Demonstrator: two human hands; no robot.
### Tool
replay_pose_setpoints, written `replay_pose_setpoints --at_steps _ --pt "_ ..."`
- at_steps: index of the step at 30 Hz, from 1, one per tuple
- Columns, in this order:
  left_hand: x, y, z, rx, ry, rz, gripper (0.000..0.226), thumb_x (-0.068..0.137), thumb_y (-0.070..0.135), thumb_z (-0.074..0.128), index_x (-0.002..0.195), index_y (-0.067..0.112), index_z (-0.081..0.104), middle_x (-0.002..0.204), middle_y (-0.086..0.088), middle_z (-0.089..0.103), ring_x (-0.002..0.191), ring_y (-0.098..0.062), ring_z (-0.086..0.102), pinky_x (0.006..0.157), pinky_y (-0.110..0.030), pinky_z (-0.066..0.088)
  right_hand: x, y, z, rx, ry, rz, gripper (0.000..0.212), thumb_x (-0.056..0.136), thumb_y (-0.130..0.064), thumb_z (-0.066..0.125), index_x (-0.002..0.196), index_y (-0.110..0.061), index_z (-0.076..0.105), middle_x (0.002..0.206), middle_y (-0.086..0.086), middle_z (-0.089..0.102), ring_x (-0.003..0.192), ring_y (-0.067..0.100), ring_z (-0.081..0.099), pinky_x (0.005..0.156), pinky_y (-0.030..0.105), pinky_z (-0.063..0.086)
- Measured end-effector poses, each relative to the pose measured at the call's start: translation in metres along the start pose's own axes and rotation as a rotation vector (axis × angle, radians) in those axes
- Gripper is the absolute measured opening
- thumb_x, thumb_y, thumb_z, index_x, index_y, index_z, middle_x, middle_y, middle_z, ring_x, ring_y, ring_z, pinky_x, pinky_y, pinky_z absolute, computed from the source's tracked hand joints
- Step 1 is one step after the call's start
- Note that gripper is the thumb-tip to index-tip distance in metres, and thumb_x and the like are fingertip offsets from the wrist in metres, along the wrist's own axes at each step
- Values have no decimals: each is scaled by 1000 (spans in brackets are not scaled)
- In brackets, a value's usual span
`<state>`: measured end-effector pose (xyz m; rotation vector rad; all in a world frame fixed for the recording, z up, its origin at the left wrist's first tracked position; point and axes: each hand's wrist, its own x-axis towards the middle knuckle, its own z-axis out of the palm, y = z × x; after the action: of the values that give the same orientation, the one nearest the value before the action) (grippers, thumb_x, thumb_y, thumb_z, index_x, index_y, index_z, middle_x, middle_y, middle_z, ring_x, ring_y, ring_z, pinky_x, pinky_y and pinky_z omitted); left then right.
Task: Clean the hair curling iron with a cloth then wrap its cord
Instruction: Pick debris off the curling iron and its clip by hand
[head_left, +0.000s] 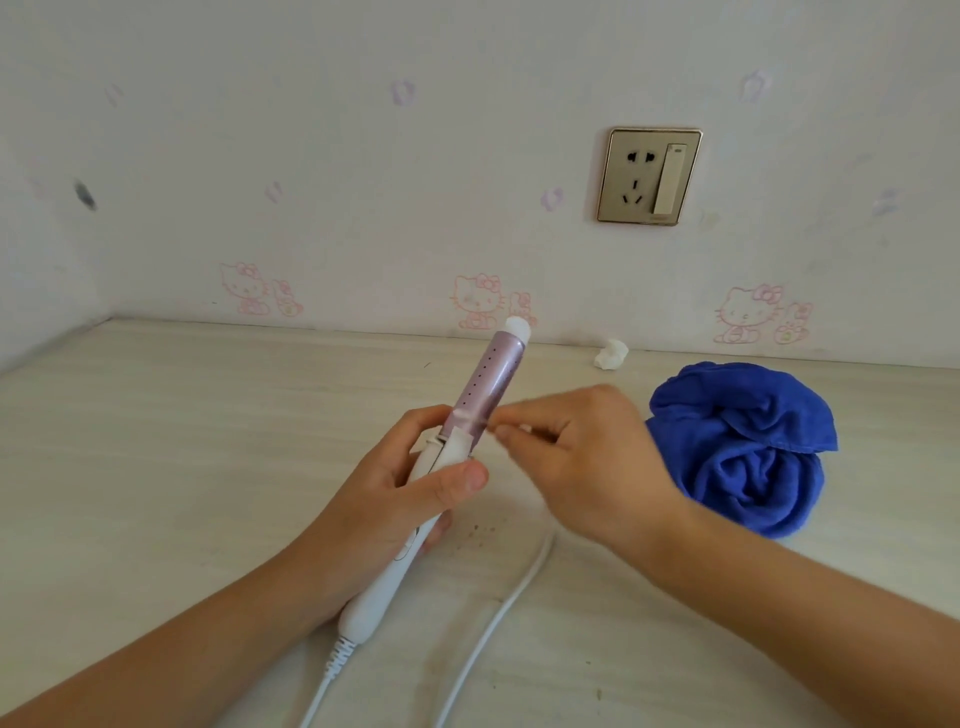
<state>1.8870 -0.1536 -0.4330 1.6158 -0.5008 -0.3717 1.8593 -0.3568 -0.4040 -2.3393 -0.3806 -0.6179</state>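
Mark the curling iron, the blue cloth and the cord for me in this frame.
curling iron (491, 374), head view, on the lilac barrel.
blue cloth (743, 447), head view, on the middle of the crumpled heap.
cord (498, 613), head view, on its loose white stretch.

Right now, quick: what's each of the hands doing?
Left hand: grips the iron by its handle.
Right hand: curled beside the iron; blurred, cannot tell whether it pinches anything.
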Motion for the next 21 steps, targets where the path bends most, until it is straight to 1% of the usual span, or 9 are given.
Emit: replay_pose_setpoints --at_steps 4,6,9,10,12,14,16,19,21 --pt "-1 2 2 28 -7 -39 59 72 59 82 126 50 59 74 5 63 50 -15 55 42 -28 46 23 25 -20 32 129 153 18 95 -15 66 84 -4 75 56 15 49 54 29 35 54 34 32" --pt "-1 2 3 35 -3 -43 58 73 59 80 126 51 59 75 3 64 49 -15 54 42 -28 45 15 20 -13 38 95 130 18 95 -16 66 84 -8 77 54 10 47 50 20 33 53 30 30" --pt "1 3 4 16 42 -85 55 71 58 70 125 52 60 78 -1 65 48 -17 54 42 -29 43 -6 0 5 10 -21 13 19 93 -21 62 85 -19 79 51 2 51 47 18 41 51 27 32" --pt "2 4 3 3 50 -106 55 70 58 65 124 52 61 81 -3 67 48 -18 54 42 -29 42 -6 -2 5 12 -34 8 19 93 -22 62 86 -21 79 51 0 53 47 17 42 51 26 32" --pt "2 5 2 -13 29 -121 55 70 55 60 124 49 63 89 -4 70 49 -20 53 43 -28 42 6 8 -2 9 26 75 16 94 -20 66 90 -21 81 53 0 57 47 13 41 50 28 31" --pt "0 4 2 -2 4 -107 54 72 54 63 126 46 63 93 -5 71 51 -19 53 44 -29 43 18 23 -14 20 96 155 20 95 -16 66 79 -8 76 50 4 48 48 12 33 52 32 30" --pt "-1 3 1 -2 -1 -87 55 74 54 68 128 45 63 90 -5 69 51 -19 53 44 -29 43 19 27 -15 29 102 170 28 95 -14 64 71 -2 67 49 5 38 49 16 29 53 33 28" --pt "0 1 0 -31 16 -64 59 73 51 75 130 43 62 86 -4 68 49 -19 52 44 -28 43 -2 6 3 13 4 62 19 94 -19 63 81 -14 76 52 6 48 49 22 39 50 30 32" --pt "1 0 -1 -46 21 -52 60 72 48 77 130 43 62 86 -5 68 48 -19 52 43 -28 44 -8 -1 8 -4 -48 12 20 93 -21 62 80 -17 76 52 4 51 49 22 42 49 31 35"
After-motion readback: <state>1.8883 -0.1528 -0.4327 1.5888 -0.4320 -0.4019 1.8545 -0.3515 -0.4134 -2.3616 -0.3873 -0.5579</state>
